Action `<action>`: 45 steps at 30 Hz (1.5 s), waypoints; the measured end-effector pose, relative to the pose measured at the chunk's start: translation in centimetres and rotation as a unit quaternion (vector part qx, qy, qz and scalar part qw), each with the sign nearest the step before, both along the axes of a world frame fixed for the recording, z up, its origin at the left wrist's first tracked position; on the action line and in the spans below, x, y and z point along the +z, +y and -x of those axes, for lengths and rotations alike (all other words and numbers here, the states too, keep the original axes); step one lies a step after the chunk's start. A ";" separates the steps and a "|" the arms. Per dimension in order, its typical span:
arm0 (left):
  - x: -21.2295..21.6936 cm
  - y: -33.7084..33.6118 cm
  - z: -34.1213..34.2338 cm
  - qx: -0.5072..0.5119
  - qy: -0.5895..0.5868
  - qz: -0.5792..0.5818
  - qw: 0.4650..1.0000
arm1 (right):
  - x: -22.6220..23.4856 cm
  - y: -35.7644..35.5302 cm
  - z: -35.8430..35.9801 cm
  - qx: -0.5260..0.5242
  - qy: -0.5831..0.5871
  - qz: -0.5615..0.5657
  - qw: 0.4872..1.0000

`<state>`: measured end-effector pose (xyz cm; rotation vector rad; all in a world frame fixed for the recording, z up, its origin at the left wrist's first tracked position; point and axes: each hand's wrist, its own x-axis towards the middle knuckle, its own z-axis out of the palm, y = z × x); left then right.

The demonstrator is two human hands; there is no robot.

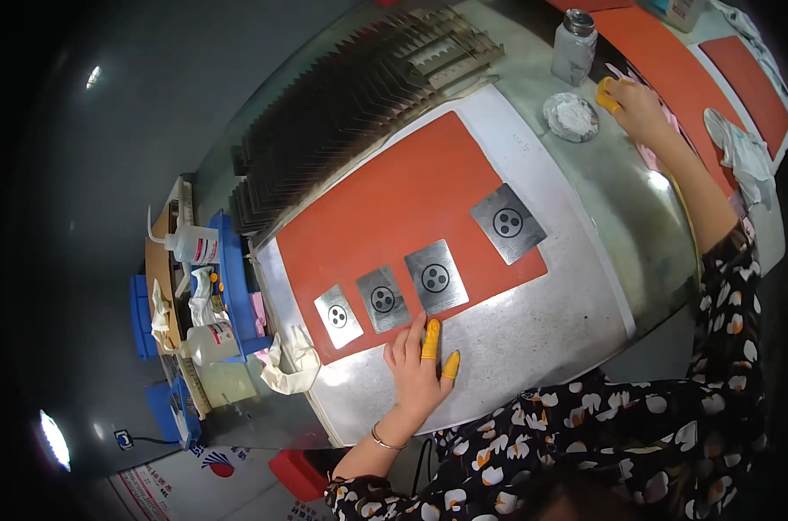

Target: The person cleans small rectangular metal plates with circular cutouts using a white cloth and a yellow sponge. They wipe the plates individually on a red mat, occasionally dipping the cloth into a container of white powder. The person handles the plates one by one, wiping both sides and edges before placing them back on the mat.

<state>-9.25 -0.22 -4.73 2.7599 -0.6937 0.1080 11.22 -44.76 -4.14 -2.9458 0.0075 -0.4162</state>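
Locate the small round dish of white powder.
In the head view the round dish sits upper right on the metal table, just below the grey jar and just left of the right hand, beyond the orange mat.

Your work surface is a bare grey metal table (533, 330). On it lies a large orange rubber mat (394, 208), with a row of dark upright metal plates (351, 95) behind it. You also have a round shallow dish of white powder (571, 116) and a crumpled white cloth (290, 365) at the table's left corner.
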 end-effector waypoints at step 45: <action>-0.2 0.0 0.1 -0.011 0.013 0.013 1.000 | 0.7 29.1 5.2 0.430 0.142 -0.041 0.891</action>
